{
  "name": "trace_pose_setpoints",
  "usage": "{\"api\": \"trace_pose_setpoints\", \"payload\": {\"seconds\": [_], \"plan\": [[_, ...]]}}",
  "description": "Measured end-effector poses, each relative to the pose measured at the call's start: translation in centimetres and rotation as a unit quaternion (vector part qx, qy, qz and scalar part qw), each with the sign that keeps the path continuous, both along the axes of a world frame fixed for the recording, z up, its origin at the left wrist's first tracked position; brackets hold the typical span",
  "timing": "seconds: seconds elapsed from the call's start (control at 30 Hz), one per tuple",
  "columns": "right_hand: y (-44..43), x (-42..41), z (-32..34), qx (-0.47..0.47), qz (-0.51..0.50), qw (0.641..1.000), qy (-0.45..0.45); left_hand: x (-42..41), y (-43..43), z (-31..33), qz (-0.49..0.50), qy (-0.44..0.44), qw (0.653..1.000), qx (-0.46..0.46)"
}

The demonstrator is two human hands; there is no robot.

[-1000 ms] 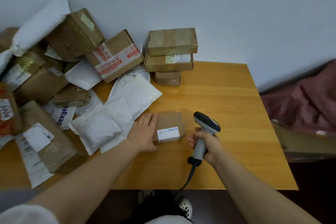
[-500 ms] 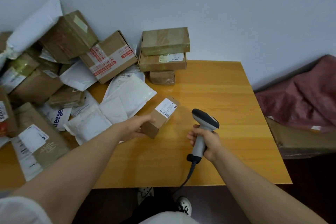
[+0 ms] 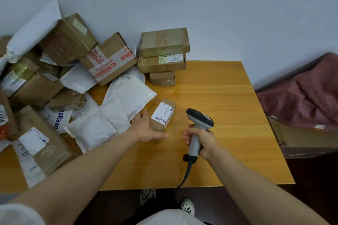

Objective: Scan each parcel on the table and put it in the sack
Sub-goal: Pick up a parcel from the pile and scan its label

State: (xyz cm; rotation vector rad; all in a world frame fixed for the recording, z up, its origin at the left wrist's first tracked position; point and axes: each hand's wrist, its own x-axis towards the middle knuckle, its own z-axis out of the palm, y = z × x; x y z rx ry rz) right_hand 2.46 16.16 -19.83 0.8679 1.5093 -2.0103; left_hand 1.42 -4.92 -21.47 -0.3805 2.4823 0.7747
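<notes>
Soft, flat indoor light spreads evenly over a wooden table, leaving a pale sheen near its far edge and only faint shadows, while the floor below sinks into darkness and wide-angle distortion bends and softens the parcels at the left edge.

The person wears a white top. Its left sleeve shows as a pale, rounded fold in the lower corner, and the shirt front is a plain white curve at the bottom edge. The left forearm and right forearm are bare, as are the left hand and right hand. Below are dark trousers and white shoes marked with black spots, the left shoe and the right shoe
</notes>
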Motion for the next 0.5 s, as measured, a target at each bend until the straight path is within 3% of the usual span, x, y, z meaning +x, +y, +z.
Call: {"api": "trace_pose_setpoints", "payload": {"seconds": [0.07, 0.1, 0.17, 0.23, 0.33, 0.43, 0.5], "plan": [[0.1, -0.1, 0.0, -0.001, 0.0, 1.0, 0.001, 0.1, 0.8, -0.7, -0.016, 0.024, 0.997, -0.077], [0.3, -0.1, 0.1, -0.001, 0.0, 1.0, 0.002, 0.0, 0.9, -0.9, 0.003, 0.029, 0.998, -0.052], [0.8, -0.3, 0.1, -0.001, -0.003, 1.0, 0.003, -0.4, 0.8, -0.4, 0.096, 0.021, 0.991, 0.094], [1.3, -0.4, 0.1, 0.001, -0.009, 1.0, 0.002, -0.9, 0.2, 0.6, 0.166, -0.022, 0.961, 0.219], [1.8, -0.4, 0.1, -0.002, -0.02, 1.0, 0.002, -1.3, -1.3, 1.6, 0.168, -0.101, 0.943, 0.27], [2.0, -0.3, 0.0, 0.0, -0.019, 1.0, -0.001, -1.4, -2.0, 1.2, 0.13, -0.166, 0.947, 0.244], [2.1, -0.3, 0.0, 0.004, -0.017, 1.0, -0.005, -1.8, -2.0, 0.9, 0.009, -0.154, 0.981, 0.121]]}}
